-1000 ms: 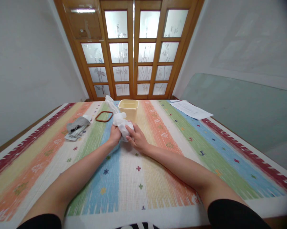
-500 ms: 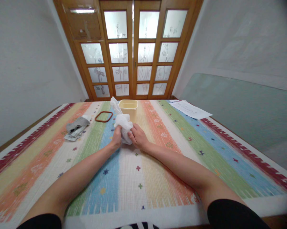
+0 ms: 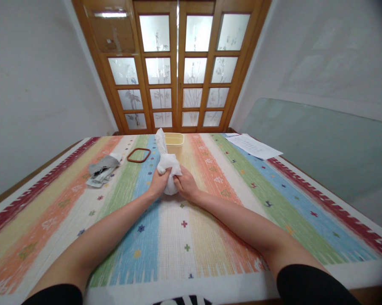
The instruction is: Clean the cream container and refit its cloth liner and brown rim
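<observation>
A white, thin plastic-looking bag (image 3: 169, 163) is bunched up at the middle of the table, with a twisted end standing up at its back left. My left hand (image 3: 160, 182) grips its left side, thumb on top. On the right side my right hand (image 3: 186, 183) is closed on it, close to the left hand. What the bag may contain is hidden. Just behind it stands a pale yellow rectangular tub (image 3: 175, 146), partly covered by the bag. Left of the tub lies a reddish-brown rounded square ring (image 3: 139, 155).
Crumpled grey and silver packaging (image 3: 104, 169) lies on the left of the table. Printed white sheets (image 3: 254, 146) are at the back right. A striped, patterned cloth (image 3: 210, 237) covers the table. Wooden glazed doors (image 3: 178, 84) stand behind it.
Both hands have shifted the bag slightly right and turned it, so its twisted end stands more upright and covers the tub's left edge. My left hand has moved closer to the right one.
</observation>
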`<state>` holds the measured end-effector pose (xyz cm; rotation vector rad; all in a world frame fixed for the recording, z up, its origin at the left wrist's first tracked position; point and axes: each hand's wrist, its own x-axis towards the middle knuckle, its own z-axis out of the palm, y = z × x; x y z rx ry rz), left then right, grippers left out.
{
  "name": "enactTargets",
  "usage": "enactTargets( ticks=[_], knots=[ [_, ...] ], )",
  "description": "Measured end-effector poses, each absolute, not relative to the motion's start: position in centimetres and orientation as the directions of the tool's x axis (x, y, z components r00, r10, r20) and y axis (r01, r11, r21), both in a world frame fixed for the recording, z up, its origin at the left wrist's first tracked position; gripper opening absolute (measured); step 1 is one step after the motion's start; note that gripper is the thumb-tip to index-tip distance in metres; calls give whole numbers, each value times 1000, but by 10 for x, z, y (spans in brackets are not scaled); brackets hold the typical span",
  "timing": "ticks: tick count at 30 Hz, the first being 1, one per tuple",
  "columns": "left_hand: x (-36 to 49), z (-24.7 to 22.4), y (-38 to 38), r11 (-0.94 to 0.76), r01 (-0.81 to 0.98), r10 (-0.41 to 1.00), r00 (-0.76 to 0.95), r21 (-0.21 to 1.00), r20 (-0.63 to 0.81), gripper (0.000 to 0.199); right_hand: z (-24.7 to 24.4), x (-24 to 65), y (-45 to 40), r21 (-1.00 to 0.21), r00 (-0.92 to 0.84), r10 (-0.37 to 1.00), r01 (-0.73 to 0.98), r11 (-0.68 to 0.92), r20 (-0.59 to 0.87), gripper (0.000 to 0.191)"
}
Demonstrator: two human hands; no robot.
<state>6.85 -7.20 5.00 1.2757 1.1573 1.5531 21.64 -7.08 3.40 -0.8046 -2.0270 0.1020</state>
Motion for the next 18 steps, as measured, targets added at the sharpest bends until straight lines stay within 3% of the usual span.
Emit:
enactTargets(
  ticks=[3, 7, 13, 18],
  knots=[
    [66, 50, -71, -260, -5, 956, -143, 966, 256, 43, 32, 217, -72, -470, -276, 624, 459, 754, 731, 19],
    [64, 49, -69, -305, 32, 950, -65, 952, 306, 36, 32, 219, -71, -553, -213, 647, 368, 748, 732, 42],
    [60, 46, -67, -394, 110, 918, 96, 912, 385, 37, 46, 221, -73, -445, -174, 509, 307, 842, 843, 67],
    [55, 47, -66, -394, 201, 906, 246, 897, 343, 35, 49, 221, -77, -380, -288, 459, 291, 878, 840, 52]
  ],
)
